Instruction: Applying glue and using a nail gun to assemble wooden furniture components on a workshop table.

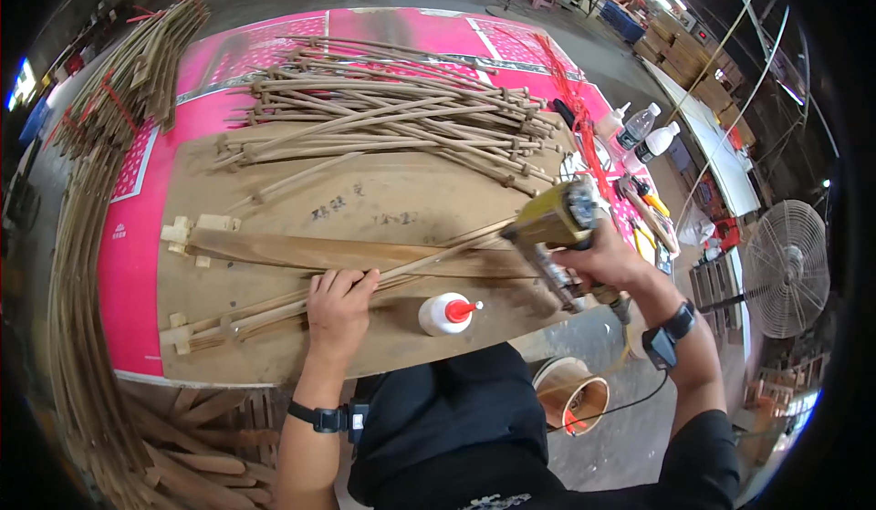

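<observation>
1. At the far left of the frame, curved wooden strips hang in a long bundle down the edge, with more bundled sticks at the upper left.
2. The counter is covered in pink sheeting, and a brown board lies on it across the middle of the frame.
3. On the board's left part a flat wooden slat runs toward the right, with small pale blocks at its left end.
4. The left hand, at lower centre, lies flat with its fingers pressing down on thin rods that run slantwise up to the right across the slat; it grips nothing.
5. A white glue bottle with a red tip lies on its side just right of that hand, apart from it.
6. Above, in the upper middle, a loose pile of rods covers the far part of the board.
7. The right hand, right of centre, is closed around the handle of a yellow nail gun, whose nose meets the right end of the pressed rods.
8. Beyond it at the upper right stand plastic bottles, with red cords beside them.
9. A fan stands at the far right, and a roll of tape sits low beside the person.
</observation>
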### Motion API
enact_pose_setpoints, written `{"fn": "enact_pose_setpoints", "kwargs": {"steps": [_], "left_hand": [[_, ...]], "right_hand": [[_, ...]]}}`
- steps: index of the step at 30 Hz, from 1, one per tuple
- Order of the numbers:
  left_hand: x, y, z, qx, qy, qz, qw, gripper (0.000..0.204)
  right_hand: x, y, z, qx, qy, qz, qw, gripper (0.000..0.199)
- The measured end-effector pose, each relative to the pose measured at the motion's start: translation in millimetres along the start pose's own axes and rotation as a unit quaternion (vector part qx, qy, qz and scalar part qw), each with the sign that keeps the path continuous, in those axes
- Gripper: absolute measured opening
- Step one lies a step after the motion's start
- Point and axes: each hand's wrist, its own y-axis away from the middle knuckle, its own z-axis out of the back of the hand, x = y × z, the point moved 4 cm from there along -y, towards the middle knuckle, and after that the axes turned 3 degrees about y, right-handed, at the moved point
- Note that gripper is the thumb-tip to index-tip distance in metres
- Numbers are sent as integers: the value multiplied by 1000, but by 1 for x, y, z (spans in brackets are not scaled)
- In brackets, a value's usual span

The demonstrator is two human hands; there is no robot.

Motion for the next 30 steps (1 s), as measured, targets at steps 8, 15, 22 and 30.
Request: {"fn": "enact_pose_setpoints", "kwargs": {"steps": [8, 15, 22, 30], "left_hand": [[-2, -4, 2, -9, 59, 23, 998, 23], [0, -3, 3, 3, 51, 15, 999, 21], [0, -3, 3, 12, 44, 21, 999, 22], [-2, -4, 5, -11, 52, 10, 999, 22]], "right_hand": [[28, -24, -46, 120, 39, -51, 991, 33], [37, -25, -47, 123, 43, -56, 990, 34], [46, -26, -52, 125, 59, -24, 990, 36], [48, -29, -54, 154, 29, -25, 987, 38]]}}
